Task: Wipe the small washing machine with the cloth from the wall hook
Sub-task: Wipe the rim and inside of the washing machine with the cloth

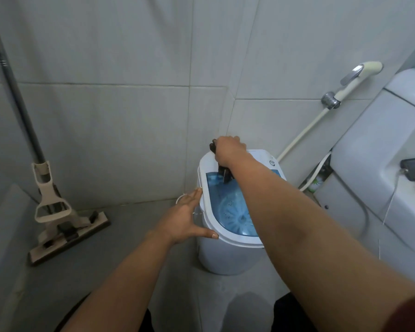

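Pale grey wall tiles [106,128] are meeting in a corner above a grey floor [101,271]. A mop [58,219] is leaning at the left; a spray hose [350,82] is hanging beside the white toilet [369,149].

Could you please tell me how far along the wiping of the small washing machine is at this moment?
Fetching looks done: the dark cloth is off the hook, gripped in the right hand. In hand: that hand holds it at the back of the washing machine top, while the left hand steadies the left rim. The blue lid and the body may remain; how much is already wiped isn't visible.
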`<state>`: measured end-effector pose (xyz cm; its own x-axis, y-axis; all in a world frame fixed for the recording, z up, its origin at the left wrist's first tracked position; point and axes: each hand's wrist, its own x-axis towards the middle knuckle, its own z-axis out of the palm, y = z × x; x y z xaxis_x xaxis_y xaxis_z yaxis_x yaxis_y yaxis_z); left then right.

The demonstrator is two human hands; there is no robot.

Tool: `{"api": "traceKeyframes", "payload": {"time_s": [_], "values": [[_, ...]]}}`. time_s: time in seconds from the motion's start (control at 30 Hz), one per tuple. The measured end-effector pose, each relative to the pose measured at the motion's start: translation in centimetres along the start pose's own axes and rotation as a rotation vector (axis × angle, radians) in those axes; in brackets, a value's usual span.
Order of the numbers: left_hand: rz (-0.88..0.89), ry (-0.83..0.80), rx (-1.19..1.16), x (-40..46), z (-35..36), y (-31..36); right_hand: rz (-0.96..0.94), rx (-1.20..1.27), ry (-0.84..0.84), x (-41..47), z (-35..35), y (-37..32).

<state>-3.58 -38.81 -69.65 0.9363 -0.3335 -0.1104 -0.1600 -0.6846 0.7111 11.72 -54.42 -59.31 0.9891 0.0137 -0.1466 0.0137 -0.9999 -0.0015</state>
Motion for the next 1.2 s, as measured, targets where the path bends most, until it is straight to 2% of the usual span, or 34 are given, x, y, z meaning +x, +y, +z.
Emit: {"api": "traceKeyframes", "payload": {"time_s": [0.17,0.6,0.77,1.03,1.2], "values": [[-0.007,-0.003,-0.023,-0.3,-0.2,0.6,-0.09,-0.02,0.104,-1.5,1.0,0.2],[-0.032,-0.048,-0.016,-0.4,-0.3,1.0,-0.295,-0.088,0.191,-5.8,4.5,-1.9],[-0.031,-0.062,-0.005,-0.4,-0.5,1.2,-0.334,-0.133,0.222,-6.6,4.6,-0.4],[-0.023,-0.063,0.003,-0.3,-0.6,1.0,-0.177,-0.131,0.219,-5.1,3.7,3.8],[-0.005,-0.047,0.008,-0.1,-0.4,0.6,-0.134,-0.148,0.188,-3.4,2.1,2.6]]}}
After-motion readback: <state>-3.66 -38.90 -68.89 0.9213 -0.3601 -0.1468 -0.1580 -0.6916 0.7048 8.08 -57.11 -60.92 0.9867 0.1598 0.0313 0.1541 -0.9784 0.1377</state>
